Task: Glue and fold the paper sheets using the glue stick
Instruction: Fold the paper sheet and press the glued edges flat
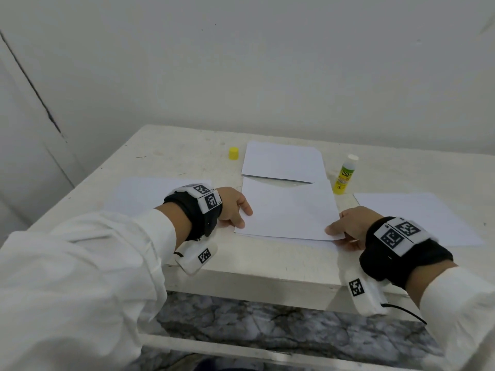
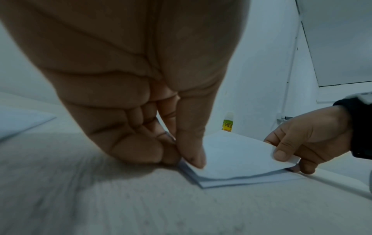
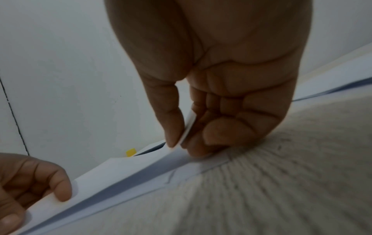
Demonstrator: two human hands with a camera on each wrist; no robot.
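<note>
White table – both hands pinching lengthwise sheet corners

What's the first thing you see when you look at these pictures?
Two hands: the left hand and the right hand each pinch a near corner of the top sheet in the middle of the table. Next, the bright yellow glue stick stands open behind the right hand, with its yellow cap left of the far sheet.

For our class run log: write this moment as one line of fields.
step: folding | left hand: pinches near-left corner of centre sheet | right hand: pinches near-right corner | glue stick: upright, uncapped | yellow cap: on table
</note>
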